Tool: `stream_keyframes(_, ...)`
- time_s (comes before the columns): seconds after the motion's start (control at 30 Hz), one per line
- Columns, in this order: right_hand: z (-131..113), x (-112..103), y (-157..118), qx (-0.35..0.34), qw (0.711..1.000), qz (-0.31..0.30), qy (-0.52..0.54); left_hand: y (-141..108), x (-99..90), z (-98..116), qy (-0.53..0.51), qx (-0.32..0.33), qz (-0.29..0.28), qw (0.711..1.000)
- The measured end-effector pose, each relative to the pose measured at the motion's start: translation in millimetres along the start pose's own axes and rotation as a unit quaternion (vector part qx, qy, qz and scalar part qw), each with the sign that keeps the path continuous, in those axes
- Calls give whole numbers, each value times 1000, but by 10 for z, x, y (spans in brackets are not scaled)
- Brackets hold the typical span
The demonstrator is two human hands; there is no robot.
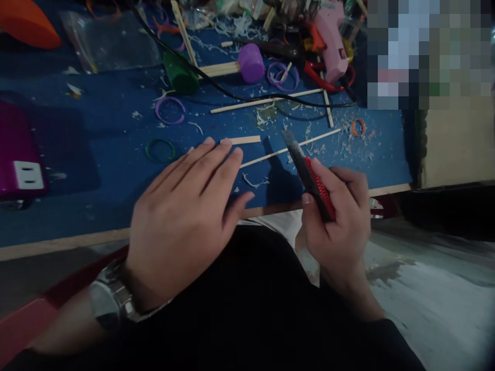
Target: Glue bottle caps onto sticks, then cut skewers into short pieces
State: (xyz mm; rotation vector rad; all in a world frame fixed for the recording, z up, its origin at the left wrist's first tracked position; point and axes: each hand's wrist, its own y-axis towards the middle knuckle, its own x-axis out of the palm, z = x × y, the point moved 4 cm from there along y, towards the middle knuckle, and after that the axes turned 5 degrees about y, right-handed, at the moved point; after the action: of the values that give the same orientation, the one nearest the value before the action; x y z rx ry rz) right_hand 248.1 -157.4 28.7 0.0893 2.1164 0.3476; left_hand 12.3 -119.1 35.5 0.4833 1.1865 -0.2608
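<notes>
My left hand [185,206] lies flat over the blue table [108,201], palm down, with its fingers stretched out. Its fingertips cover the near ends of a short flat wooden stick [247,139] and a long thin stick [290,149]. What lies under the palm is hidden. To the right, my right hand [338,216] is closed around a red and black utility knife [317,186]. The knife's blade is out and points up and to the left, over the thin stick; whether it touches the stick I cannot tell.
A pink glue gun [331,41], a purple cap [251,63], a green cap [180,73] and a black cable [228,94] lie behind. Plastic rings and shavings are scattered around. A magenta box [17,144] stands left, a cardboard box [456,149] right.
</notes>
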Motion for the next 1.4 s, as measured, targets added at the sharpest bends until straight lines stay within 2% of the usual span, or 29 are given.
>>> stream_keyframes(0.1, 7, 8, 10, -4, 1000, 10, 5, 40, -40, -11, 27, 31, 4, 999)
stream_keyframes(0.23, 13, 19, 14, -11, 999, 19, 23, 157, 2, 90, 51, 90, 36, 994)
stream_keyframes(0.33, 36, 23, 0, -14, 999, 27, 25, 208, 55, 131, 56, 93, 15, 994)
stream_keyframes(0.47, 80, 31, -27, -13, 999, 33, 15, 154, -12, -15, 34, 41, -18, 998)
stream_keyframes(0.53, 94, 34, -36, -10, 999, 36, 17, 96, -103, -184, 54, 5, 10, 998)
stream_keyframes(0.6, 98, 37, -38, -10, 999, 37, 23, 44, -154, -398, 96, -73, 14, 993)
stream_keyframes(0.67, 94, 39, -34, -12, 999, 36, 28, 14, -210, -506, 126, -100, 67, 985)
stream_keyframes(0.7, 90, 39, -30, -13, 999, 36, 30, 7, -211, -532, 127, -123, 70, 982)
stream_keyframes(0.77, 83, 36, -23, -15, 999, 36, 34, 15, -209, -457, 118, -96, 90, 984)
stream_keyframes(0.8, 80, 35, -20, -16, 999, 37, 36, 25, -178, -383, 108, -61, 65, 990)
stream_keyframes(0.83, 76, 32, -18, -18, 998, 39, 38, 27, -174, -289, 89, -10, 75, 993)
stream_keyframes(0.87, 74, 30, -18, -19, 998, 41, 40, 28, -121, -205, 58, 37, 21, 997)
stream_keyframes(0.9, 73, 29, -18, -20, 998, 42, 40, 22, -108, -146, 34, 58, 14, 998)
stream_keyframes(1.0, 79, 33, -23, -16, 998, 40, 39, 4, -69, -83, 18, 55, -7, 998)
stream_keyframes(1.23, 92, 36, -16, -15, 998, 38, 51, 56, -10, -107, 47, 34, -36, 998)
stream_keyframes(1.33, 89, 34, -7, -24, 997, 43, 54, 109, -63, -202, 69, 13, 13, 997)
stream_keyframes(1.4, 86, 31, -6, -36, 996, 51, 57, 142, -142, -272, 91, -23, 81, 992)
